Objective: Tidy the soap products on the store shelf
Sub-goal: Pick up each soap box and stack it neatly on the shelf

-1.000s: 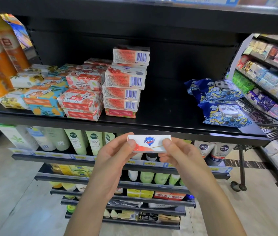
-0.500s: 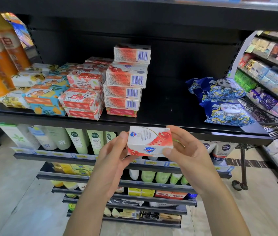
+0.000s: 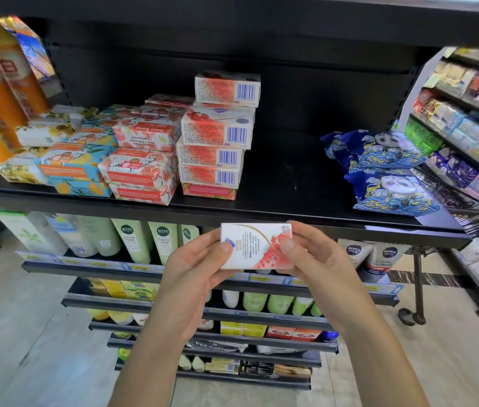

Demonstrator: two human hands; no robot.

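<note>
The person is holding one soap box [image 3: 254,245] between both hands, just under the front edge of the shelf [image 3: 291,208]. The left hand [image 3: 194,277] is pinching its left end, thumb on the face and fingers curled behind; the right hand [image 3: 314,268] is gripping the right end in the same way. The stack of matching boxes [image 3: 217,142] is standing above the hands and a little to their left, barcodes facing out. Its top box is not sitting quite in line. I am thinking the box should be turned to match that stack, then lifted over the shelf lip and set down squarely beside it, without pushing the loose top box.
</note>
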